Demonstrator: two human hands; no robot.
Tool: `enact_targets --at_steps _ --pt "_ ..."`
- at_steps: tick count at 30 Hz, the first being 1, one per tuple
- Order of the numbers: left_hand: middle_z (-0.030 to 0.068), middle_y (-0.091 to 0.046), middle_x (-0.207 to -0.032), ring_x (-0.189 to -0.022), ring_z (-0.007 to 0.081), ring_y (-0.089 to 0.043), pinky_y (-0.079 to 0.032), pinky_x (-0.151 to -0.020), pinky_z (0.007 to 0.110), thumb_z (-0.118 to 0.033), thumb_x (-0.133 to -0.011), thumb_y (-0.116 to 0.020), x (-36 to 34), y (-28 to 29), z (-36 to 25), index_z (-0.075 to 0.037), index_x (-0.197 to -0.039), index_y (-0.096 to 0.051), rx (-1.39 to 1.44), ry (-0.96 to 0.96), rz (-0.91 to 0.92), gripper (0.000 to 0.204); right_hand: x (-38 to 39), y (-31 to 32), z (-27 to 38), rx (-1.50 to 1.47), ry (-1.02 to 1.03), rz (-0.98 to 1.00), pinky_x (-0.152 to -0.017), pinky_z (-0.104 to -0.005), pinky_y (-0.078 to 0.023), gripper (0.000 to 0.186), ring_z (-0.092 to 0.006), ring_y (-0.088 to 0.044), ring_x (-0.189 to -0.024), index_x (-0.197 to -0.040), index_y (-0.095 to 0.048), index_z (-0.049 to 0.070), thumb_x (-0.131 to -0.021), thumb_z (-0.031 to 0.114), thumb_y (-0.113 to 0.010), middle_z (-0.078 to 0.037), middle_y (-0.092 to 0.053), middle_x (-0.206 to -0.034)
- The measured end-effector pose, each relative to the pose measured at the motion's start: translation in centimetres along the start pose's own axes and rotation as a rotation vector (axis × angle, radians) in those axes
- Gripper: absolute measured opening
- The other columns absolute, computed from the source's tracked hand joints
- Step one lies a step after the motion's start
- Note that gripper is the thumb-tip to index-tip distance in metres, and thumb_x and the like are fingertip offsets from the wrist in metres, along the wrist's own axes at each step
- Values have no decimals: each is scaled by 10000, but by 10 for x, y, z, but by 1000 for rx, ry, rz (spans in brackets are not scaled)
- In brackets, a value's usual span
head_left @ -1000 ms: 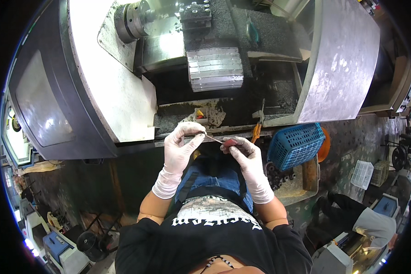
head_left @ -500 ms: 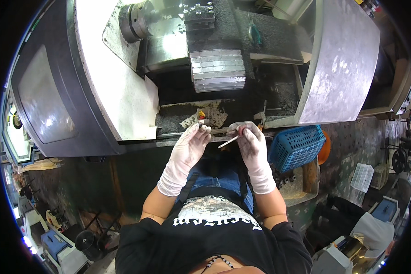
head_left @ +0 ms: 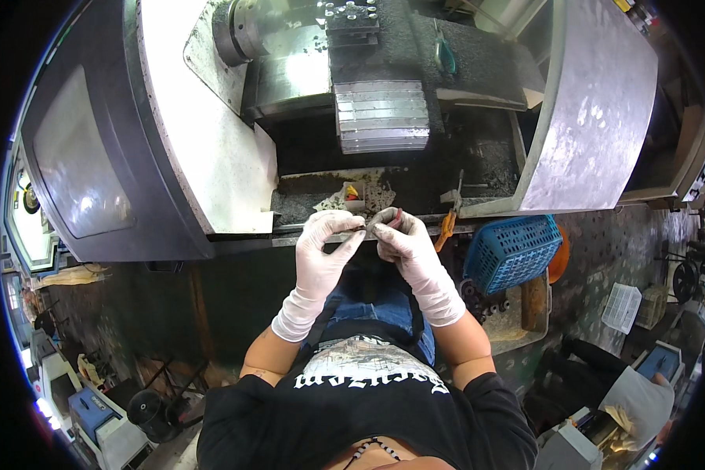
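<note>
In front of the lathe opening, both my white-gloved hands meet at the fingertips. My left hand [head_left: 327, 244] pinches a small dark part [head_left: 359, 229] between thumb and fingers; most of it is hidden. Close against it, my right hand [head_left: 406, 244] is closed on a thin tool with a red piece [head_left: 398, 218] showing above the fingers. Its pale rod is not visible now. The glove fingertips are smudged grey. Just beyond the hands, a small box [head_left: 354, 200] with a red and yellow item inside sits on the chip-covered ledge [head_left: 301, 205].
Behind the ledge are the lathe's chuck [head_left: 239, 33], tool block [head_left: 351, 19] and ribbed metal cover [head_left: 382, 117]. An orange-handled tool [head_left: 446, 229] hangs at the ledge, right of my hands. A blue basket [head_left: 513, 254] stands above a tray [head_left: 517, 333] of metal parts. Another person [head_left: 634, 399] is at lower right.
My hands have come together from apart, the right one moving left. The pale rod has turned out of sight. The orange-handled tool shows more fully.
</note>
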State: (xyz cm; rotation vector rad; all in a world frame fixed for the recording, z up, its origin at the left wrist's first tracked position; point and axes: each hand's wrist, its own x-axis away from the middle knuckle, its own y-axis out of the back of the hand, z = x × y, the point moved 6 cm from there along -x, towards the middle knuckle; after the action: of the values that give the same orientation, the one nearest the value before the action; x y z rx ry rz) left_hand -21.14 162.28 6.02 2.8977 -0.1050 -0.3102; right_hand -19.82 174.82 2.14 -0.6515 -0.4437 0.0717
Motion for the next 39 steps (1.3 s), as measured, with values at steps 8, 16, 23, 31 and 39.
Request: enact_targets --at_steps 8,16,23,31,39 --pt "10 -566 -801 -835 188 -486 -351 -757 309 -74 -571 -670 -5 1 -18 -108 -811 -612 -476 -325 67 250 -8 3 -14 112 -9 -24 -427 -154 -277 203 -24 -355 -470 -818 -530 30 -709 171 -627 36 -468 -617" --pt "21 -567 -828 -865 204 -472 -350 -783 313 -69 -610 -645 -10 -5 -13 -97 -857 -607 -501 -271 167 252 -12 12 -15 138 15 -77 -447 -151 -291 186 -15 -376 -511 -838 -534 27 -716 141 -618 31 -499 -655" --pt "32 -577 -819 -851 192 -491 -363 -799 291 -28 -647 -623 -13 -11 -2 -70 -845 -614 -214 -58 133 203 -11 17 -18 -69 110 -62 -433 -142 -267 150 -21 -375 -504 -849 -528 22 -733 96 -587 6 -523 -673" --pt "22 -556 -791 -834 176 -487 -368 -791 287 -26 -634 -641 -16 -20 -2 -87 -820 -630 -101 -8 133 196 -12 17 -24 -399 60 170 -440 -165 -272 165 -45 -377 -498 -895 -518 40 -755 118 -560 8 -501 -666" --pt "1 -535 -767 -799 189 -476 -358 -756 299 -56 -596 -655 -20 -24 -28 -106 -807 -622 -437 -352 179 219 -13 22 -17 -296 -19 159 -421 -161 -284 221 -80 -406 -494 -889 -519 19 -739 170 -578 -42 -522 -660"
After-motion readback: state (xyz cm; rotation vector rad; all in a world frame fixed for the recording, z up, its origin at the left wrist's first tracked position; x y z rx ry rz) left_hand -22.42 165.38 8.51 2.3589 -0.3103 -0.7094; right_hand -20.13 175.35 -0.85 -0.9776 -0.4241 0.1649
